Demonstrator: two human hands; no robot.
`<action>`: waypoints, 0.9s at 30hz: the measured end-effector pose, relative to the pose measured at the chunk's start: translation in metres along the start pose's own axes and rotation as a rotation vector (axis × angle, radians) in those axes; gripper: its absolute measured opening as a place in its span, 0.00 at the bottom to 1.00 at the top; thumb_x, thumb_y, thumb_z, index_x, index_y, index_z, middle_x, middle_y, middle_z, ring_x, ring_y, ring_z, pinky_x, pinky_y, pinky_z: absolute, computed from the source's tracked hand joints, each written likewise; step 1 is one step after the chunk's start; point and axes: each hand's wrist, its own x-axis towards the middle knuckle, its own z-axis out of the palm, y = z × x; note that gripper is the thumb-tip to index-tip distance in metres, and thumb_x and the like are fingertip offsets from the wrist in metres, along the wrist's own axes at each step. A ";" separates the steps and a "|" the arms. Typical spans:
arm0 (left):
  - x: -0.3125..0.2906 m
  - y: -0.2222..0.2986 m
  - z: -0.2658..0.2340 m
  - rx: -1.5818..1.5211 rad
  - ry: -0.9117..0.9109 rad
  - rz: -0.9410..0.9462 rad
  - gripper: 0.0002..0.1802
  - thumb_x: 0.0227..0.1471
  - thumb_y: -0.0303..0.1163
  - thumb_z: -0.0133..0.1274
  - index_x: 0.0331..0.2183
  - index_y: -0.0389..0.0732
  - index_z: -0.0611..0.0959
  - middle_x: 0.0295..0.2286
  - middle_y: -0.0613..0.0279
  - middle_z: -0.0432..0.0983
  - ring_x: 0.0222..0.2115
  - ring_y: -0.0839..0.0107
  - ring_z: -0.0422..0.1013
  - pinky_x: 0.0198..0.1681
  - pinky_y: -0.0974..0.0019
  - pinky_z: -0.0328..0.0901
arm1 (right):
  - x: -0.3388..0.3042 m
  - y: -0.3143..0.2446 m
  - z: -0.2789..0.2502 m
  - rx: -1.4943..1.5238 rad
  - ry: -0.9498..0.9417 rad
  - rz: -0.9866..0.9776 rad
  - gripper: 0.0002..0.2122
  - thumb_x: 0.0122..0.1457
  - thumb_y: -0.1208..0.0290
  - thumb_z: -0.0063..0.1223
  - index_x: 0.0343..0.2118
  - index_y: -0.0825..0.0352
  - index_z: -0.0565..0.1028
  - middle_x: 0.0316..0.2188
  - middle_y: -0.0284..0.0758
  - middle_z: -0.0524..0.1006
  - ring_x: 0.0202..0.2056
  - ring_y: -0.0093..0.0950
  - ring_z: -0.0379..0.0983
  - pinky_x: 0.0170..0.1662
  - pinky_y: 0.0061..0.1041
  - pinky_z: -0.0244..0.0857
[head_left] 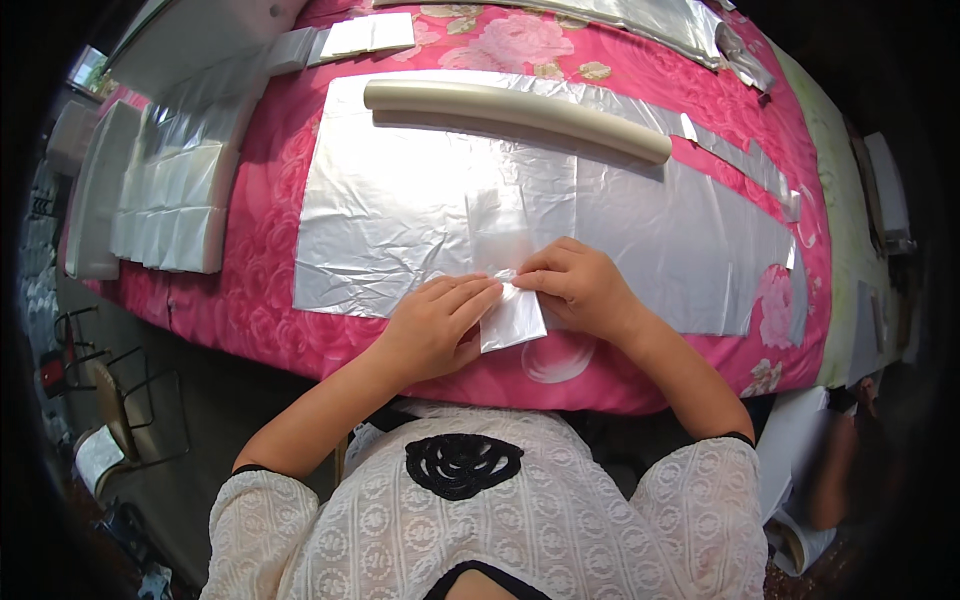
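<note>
Both hands meet over a small clear plastic bag with a folded silvery-white piece at its near end. My left hand has its fingers pressed together on the left side of the piece. From the right, my right hand pinches the same spot with thumb and forefinger. Beneath them a large silver foil sheet lies spread on the pink flowered cloth. Whether the folded piece is inside the bag or a part of it, I cannot tell.
A long cream-coloured roll lies across the sheet's far part. At the left, stacks of clear packets stand beside a white tray. White packets lie at the far left, and more foil lies along the far edge.
</note>
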 end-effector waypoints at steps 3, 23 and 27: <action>0.011 0.002 -0.004 -0.137 0.044 -0.148 0.25 0.40 0.27 0.58 0.44 0.37 0.74 0.36 0.57 0.76 0.36 0.65 0.74 0.40 0.63 0.67 | 0.000 0.003 -0.004 0.135 -0.011 0.267 0.06 0.47 0.74 0.53 0.29 0.63 0.79 0.25 0.34 0.77 0.30 0.31 0.73 0.33 0.27 0.67; 0.044 -0.010 -0.011 -0.282 0.218 -0.602 0.33 0.45 0.25 0.56 0.54 0.32 0.64 0.36 0.53 0.71 0.30 0.69 0.72 0.29 0.70 0.67 | 0.059 0.018 -0.019 0.401 -0.381 1.025 0.16 0.56 0.63 0.50 0.17 0.68 0.76 0.14 0.32 0.75 0.16 0.20 0.72 0.20 0.22 0.63; 0.044 -0.005 -0.001 -0.026 0.271 -0.129 0.30 0.41 0.23 0.57 0.49 0.35 0.70 0.40 0.49 0.68 0.40 0.55 0.67 0.42 0.60 0.65 | 0.059 0.023 -0.016 0.433 -0.396 1.039 0.16 0.56 0.62 0.50 0.16 0.67 0.75 0.13 0.31 0.74 0.16 0.19 0.72 0.18 0.20 0.61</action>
